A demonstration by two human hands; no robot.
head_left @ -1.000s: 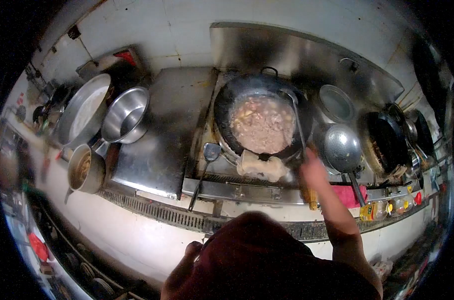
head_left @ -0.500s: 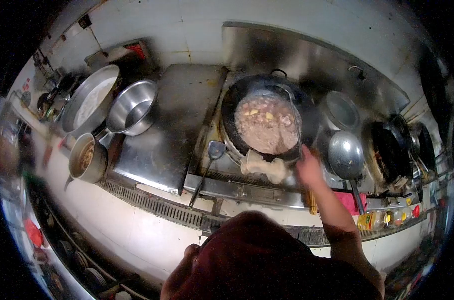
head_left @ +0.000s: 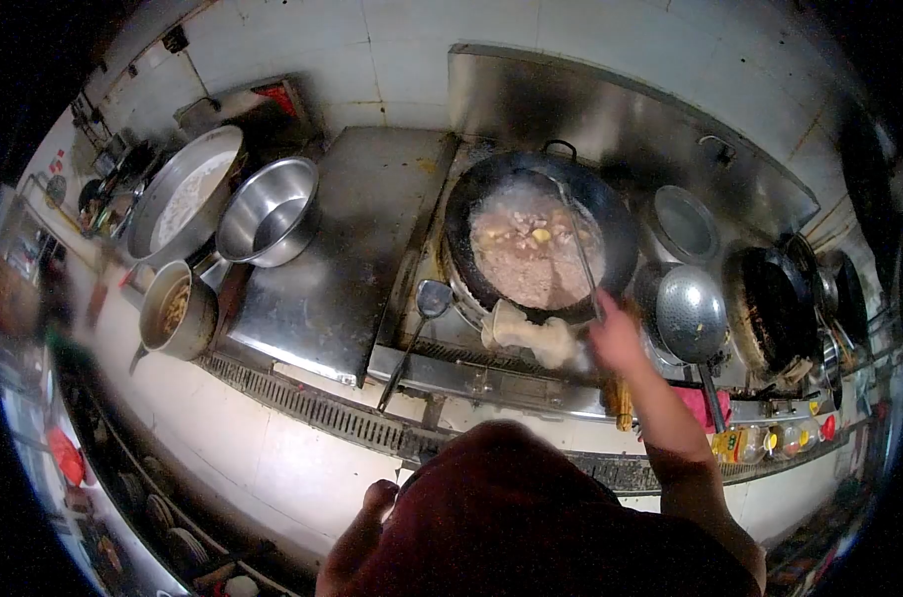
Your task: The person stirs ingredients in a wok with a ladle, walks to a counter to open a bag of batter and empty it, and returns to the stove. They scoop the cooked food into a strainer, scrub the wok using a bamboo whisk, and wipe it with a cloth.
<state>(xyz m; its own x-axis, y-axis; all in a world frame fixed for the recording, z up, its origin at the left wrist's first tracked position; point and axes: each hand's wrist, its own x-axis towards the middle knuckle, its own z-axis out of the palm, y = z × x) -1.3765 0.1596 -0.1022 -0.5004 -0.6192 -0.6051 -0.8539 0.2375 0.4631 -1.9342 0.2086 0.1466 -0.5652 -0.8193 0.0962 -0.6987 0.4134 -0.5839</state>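
Observation:
My right hand [head_left: 617,333] is closed around the handle of a long metal ladle [head_left: 581,247]. The ladle reaches across the right side of a large black wok [head_left: 621,234], and its far end is hard to make out in the steam. In the wok, a pale brown stew [head_left: 536,259] with meat pieces and yellow chunks is bubbling. A bunched beige cloth [head_left: 526,335] lies against the wok's near rim, left of my right hand. My left hand [head_left: 380,496] is low beside my body, apart from the stove, its fingers mostly hidden.
Left of the wok lies a spatula [head_left: 434,298] beside a steel worktop [head_left: 322,279]. Farther left are a steel bowl [head_left: 269,211], a wide basin [head_left: 153,227] and a small pot [head_left: 198,323]. On the right are a perforated strainer [head_left: 691,313], another black wok [head_left: 760,308] and several bottles [head_left: 755,441].
The ladle's far end has shifted slightly toward the left in the stew. More steam rises and the yellow chunks have moved. My right hand stays in nearly the same place.

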